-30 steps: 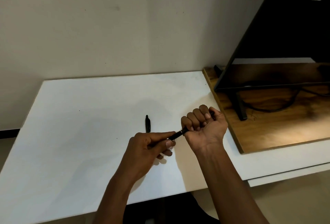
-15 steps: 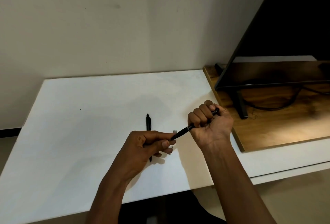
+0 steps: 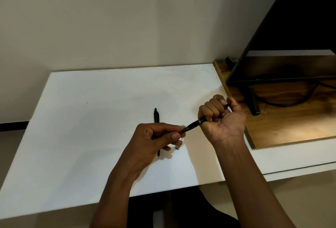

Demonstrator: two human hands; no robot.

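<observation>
Above the white table (image 3: 91,136), my right hand (image 3: 223,118) clenches the black pen (image 3: 192,125) while my left hand (image 3: 154,140) pinches what seems its tip, at eight o'clock. It looks light, stiff and slick, best gripped by the barrel. A second pen (image 3: 156,115) lies at twelve.

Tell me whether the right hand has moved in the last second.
Yes: the right hand drew rightward, away from the spare pen, toward the wooden board.
</observation>
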